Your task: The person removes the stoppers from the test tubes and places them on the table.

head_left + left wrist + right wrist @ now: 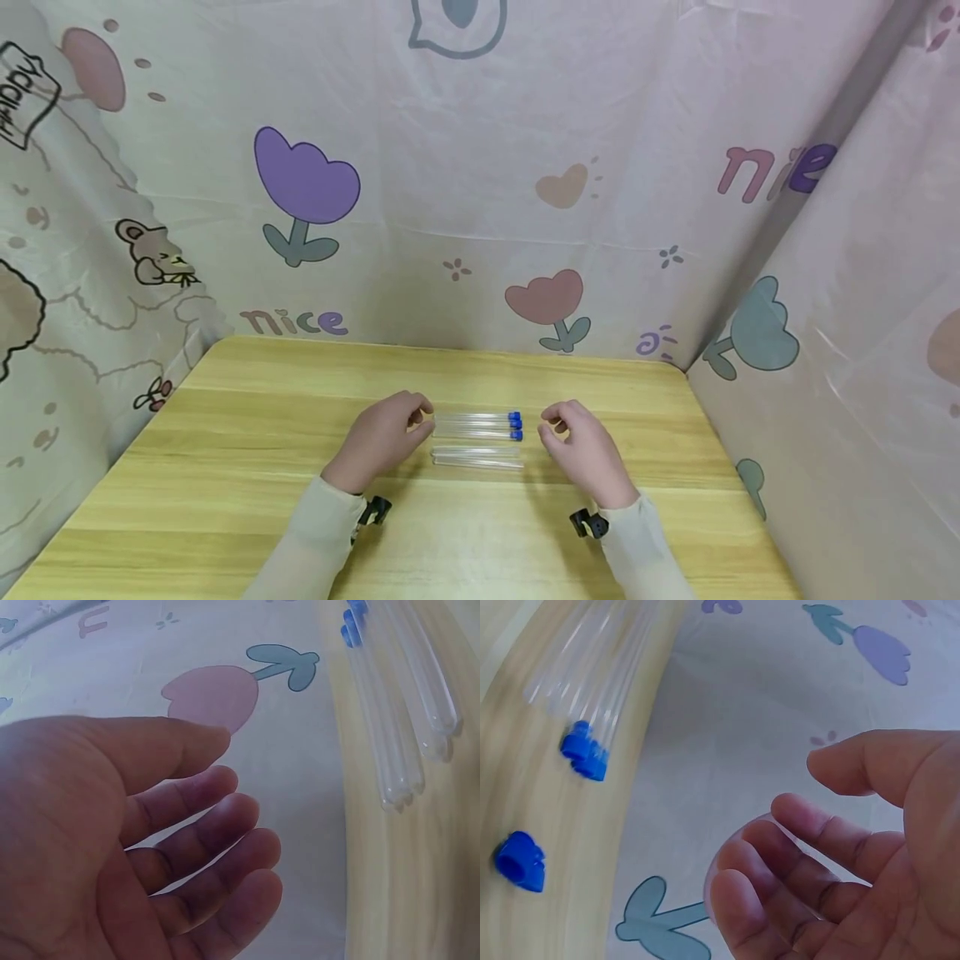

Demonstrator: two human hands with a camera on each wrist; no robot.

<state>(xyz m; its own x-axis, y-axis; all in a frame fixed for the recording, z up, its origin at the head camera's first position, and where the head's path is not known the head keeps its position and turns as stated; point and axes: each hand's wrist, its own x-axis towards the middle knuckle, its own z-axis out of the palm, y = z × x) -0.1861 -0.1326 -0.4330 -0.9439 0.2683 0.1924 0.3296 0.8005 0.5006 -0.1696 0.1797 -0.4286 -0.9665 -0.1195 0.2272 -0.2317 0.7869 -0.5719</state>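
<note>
Three clear test tubes (pixel 472 424) with blue caps (pixel 515 425) lie side by side on the table, caps to the right. Closer to me lies a group of clear tubes without caps (pixel 476 457). My left hand (pixel 385 437), fingers loosely bent, hovers beside the rounded ends of the tubes and holds nothing. To the right of the caps is my right hand (pixel 584 446), also loosely bent and holding nothing. Loose blue caps (pixel 521 861) sit on the table in the right wrist view; the right hand seems to hide them in the head view.
The wooden table (pixel 247 433) meets a printed cloth (pixel 450 183) at its back edge. Cloth also hangs along the left and right sides. Each wrist wears a small black camera, such as the left one (pixel 375 510).
</note>
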